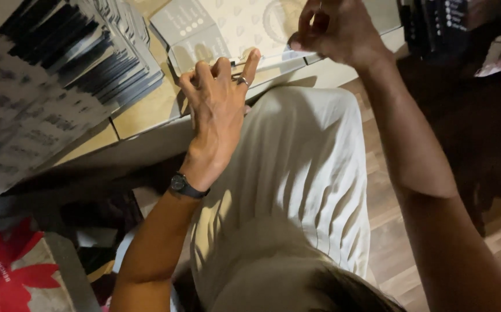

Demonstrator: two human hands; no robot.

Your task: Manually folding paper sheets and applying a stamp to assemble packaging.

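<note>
A beige flat printed card lies on the wooden table edge at the top middle. My left hand, with a ring and a black wristwatch, reaches to the card's near edge, its fingertips touching it. My right hand is at the card's right edge, fingers curled and pinching its corner. Below both arms is my lap in light beige trousers.
Stacks of dark and grey flat printed cards fan out over the table's left part. A red and white bag sits at the lower left. A wooden floor shows on the right, with dark items beyond it.
</note>
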